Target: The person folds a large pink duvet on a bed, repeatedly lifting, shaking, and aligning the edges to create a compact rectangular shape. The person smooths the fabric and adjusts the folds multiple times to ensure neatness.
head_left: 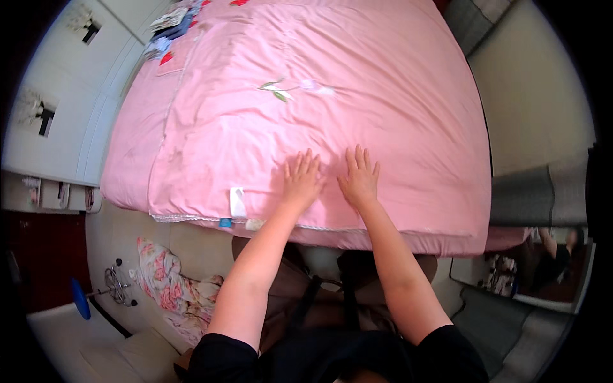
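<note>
A pink quilt (242, 147) is spread over the bed, with soft wrinkles across it and an embroidered flower (281, 92) near its middle. My left hand (302, 180) lies flat on the quilt close to its near edge, fingers spread. Beside it, a short gap to the right, my right hand (359, 180) also rests flat with its fingers apart. Neither hand holds anything. Left of my left forearm, a white tag (237, 202) lies on the quilt's near edge, and a small blue thing (225, 223) shows just below it.
Folded clothes (171, 25) are stacked at the far left bed corner. White cabinets (76, 96) line the left side. A floral cloth (167, 274) lies on the floor near a wheeled stool base (118, 285). Grey curtains (530, 195) and a mirror (555, 268) stand at right.
</note>
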### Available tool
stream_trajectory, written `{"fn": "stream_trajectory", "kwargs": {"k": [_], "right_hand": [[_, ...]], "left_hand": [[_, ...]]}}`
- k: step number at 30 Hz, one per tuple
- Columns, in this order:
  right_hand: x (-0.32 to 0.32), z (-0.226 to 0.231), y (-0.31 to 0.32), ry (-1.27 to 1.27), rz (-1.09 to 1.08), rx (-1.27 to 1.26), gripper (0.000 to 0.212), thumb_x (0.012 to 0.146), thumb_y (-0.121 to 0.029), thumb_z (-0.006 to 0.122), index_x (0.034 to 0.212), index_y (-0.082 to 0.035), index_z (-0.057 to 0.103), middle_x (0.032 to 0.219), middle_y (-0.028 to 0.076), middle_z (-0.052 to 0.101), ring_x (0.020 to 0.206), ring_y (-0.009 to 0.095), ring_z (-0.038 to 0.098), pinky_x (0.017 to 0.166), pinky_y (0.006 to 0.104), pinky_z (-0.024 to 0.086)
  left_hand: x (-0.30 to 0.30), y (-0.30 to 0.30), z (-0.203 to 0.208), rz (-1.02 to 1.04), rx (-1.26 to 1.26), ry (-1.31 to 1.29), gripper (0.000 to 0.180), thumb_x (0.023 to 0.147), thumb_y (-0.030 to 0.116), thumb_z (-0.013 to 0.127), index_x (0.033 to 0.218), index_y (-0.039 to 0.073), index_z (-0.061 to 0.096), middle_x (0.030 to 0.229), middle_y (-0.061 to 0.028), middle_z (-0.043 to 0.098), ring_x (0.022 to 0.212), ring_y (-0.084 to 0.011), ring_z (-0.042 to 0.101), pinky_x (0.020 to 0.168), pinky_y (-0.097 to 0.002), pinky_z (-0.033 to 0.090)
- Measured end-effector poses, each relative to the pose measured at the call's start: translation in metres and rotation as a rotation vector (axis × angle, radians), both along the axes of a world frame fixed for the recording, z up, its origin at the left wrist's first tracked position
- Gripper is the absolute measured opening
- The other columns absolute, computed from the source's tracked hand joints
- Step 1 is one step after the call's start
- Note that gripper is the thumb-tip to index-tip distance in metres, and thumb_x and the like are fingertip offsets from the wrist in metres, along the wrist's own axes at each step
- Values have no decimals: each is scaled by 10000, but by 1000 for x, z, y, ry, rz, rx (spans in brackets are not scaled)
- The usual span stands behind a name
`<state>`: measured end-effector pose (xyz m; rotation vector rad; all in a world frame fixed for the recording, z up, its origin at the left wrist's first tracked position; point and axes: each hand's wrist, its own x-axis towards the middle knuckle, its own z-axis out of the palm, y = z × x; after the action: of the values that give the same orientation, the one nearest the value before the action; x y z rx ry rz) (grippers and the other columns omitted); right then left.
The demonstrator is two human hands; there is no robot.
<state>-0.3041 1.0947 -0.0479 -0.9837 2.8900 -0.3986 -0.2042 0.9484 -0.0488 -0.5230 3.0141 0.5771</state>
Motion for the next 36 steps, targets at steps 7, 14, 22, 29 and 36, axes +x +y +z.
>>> {"fn": "stream_trajectory", "kwargs": {"k": [7, 14, 22, 29, 36], "right_hand": [[11, -33, -54, -27, -18, 98, 679, 840, -403, 569, 1429, -143, 354, 1514, 126, 263, 1411, 295, 203, 1117, 553, 118], [11, -47, -54, 116, 36, 108, 697, 839, -397, 568, 1426, -96, 346, 1509, 140, 269, 1411, 290, 204, 1123, 540, 101], [53, -23, -164, 37, 143, 49, 863, 797, -533, 594, 1438, -38, 296, 1516, 159, 240, 1419, 296, 183, 1113, 550, 135], [114, -32, -309, 63, 320, -78, 903, 781, -609, 570, 1441, -55, 301, 1498, 195, 259, 1405, 362, 184, 1104, 569, 141], [183, -25, -388, 17, 553, -118, 834, 794, -599, 560, 1424, -93, 352, 1490, 205, 257, 1383, 420, 193, 1094, 582, 158]], "left_hand": [[43, -139, -26, -18, -131, 129, 612, 886, 385, 532, 1419, 140, 358, 1516, -48, 271, 1409, -211, 205, 1139, -501, 109], [112, -299, -19, 615, -293, 607, 371, 811, 217, 610, 1159, 91, 597, 1254, -145, 535, 1215, -312, 451, 1043, -518, 294], [234, -441, -24, 1073, 283, 23, 706, 706, 455, 746, 1205, -8, 560, 1174, -189, 603, 1068, -318, 588, 925, -405, 446], [266, -468, -42, 920, 605, 176, 563, 701, 296, 793, 1078, -84, 617, 968, -182, 665, 838, -231, 645, 738, -322, 501], [264, -464, -30, 1042, 810, 214, 390, 749, 234, 760, 963, -74, 654, 861, -125, 674, 740, -169, 624, 662, -297, 490]]}}
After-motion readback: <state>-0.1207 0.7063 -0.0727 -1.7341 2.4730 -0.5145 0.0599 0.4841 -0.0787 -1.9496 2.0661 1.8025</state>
